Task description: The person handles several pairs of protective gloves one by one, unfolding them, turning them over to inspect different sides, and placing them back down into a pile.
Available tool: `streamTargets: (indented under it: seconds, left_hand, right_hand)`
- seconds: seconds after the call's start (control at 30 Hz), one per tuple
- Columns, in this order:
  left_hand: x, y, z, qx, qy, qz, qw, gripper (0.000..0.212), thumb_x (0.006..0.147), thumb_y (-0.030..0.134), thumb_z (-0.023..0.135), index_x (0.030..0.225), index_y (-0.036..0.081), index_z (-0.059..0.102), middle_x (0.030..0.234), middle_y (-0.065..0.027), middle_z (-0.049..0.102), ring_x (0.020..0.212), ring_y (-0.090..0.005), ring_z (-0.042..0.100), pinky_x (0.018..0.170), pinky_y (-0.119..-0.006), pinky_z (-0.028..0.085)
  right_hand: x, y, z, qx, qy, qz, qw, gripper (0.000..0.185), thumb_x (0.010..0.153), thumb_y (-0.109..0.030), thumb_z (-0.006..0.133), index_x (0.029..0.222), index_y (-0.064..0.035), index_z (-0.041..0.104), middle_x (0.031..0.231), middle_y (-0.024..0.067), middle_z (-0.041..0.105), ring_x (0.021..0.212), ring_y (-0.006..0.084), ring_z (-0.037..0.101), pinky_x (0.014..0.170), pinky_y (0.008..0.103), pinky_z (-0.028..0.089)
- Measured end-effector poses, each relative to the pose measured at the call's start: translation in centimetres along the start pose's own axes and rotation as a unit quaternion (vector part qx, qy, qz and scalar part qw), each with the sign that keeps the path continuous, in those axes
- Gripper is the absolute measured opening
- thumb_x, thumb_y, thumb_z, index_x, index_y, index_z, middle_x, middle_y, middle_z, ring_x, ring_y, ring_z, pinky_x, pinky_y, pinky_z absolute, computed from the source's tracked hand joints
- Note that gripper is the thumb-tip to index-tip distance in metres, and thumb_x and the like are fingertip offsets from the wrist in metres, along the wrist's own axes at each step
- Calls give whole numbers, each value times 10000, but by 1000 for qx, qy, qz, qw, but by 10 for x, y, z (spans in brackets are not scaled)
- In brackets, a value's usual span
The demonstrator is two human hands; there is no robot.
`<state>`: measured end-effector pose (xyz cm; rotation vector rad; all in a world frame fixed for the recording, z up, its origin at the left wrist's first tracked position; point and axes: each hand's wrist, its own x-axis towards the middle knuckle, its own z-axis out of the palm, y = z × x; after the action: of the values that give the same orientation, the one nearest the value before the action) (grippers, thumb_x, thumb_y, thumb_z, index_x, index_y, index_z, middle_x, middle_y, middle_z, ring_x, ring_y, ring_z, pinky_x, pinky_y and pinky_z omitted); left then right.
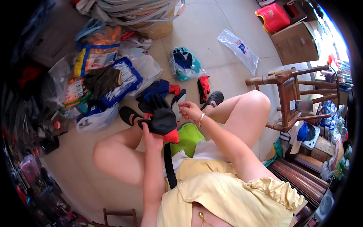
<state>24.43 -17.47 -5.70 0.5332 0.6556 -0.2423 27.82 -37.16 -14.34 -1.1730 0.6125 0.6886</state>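
Observation:
My left hand [153,141] grips black-coated work gloves with red cuffs [163,121], held over my lap; the coated fingers point away from me. How many gloves are stacked there I cannot tell. Just right of them hovers my right hand [192,111], fingers loosely bent and apart, with nothing visible in it. Beyond its fingertips lies a white and dark glove [178,103], partly hidden by the black gloves. A red and black glove [203,88] rests on the floor near my right shoe. Dark blue gloves with red [158,88] lie beyond the held ones.
Packaged gloves [97,56] and plastic bags [144,66] are heaped at the left. A bag of teal gloves [185,63] and a clear plastic wrapper [239,49] lie on the tiles. A bamboo chair [286,98] and a cardboard box [296,44] stand at the right.

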Motion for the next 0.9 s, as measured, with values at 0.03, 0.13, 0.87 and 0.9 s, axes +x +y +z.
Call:
streamTargets:
  seconds: [0.03, 0.13, 0.87, 0.9]
  left_hand:
    - [4, 0, -3, 2, 6, -7, 1000, 502, 917, 422, 388, 1347, 171, 325, 1344, -46, 388, 1223, -238, 386, 1022, -430, 299]
    - [20, -4, -9, 19, 32, -1, 999, 561, 908, 429, 415, 1374, 152, 270, 1344, -47, 379, 1211, -238, 399, 1011, -421, 310]
    - [45, -3, 1, -2, 42, -49, 998, 562, 926, 437, 356, 1397, 175, 200, 1371, -79, 341, 1236, -256, 372, 1008, -424, 303]
    - [43, -5, -3, -18, 27, -55, 998, 570, 922, 437, 369, 1398, 174, 197, 1371, -79, 340, 1235, -254, 373, 1010, -424, 301]
  right_hand:
    - [22, 5, -10, 39, 57, 42, 997, 298, 766, -71, 571, 1057, -42, 515, 713, 38, 562, 523, 116, 538, 422, 247, 430]
    - [87, 36, -64, 48, 193, 66, 978, 330, 794, -82, 540, 1117, -37, 491, 743, 58, 562, 539, 160, 552, 440, 276, 440]
    - [128, 24, -126, -214, 301, 127, 921, 339, 743, -331, 574, 708, 4, 602, 592, 119, 587, 503, 188, 584, 464, 307, 462]
    - [116, 29, -123, -222, 276, 86, 931, 291, 700, -289, 604, 632, -6, 585, 552, 109, 566, 488, 174, 566, 465, 299, 452]
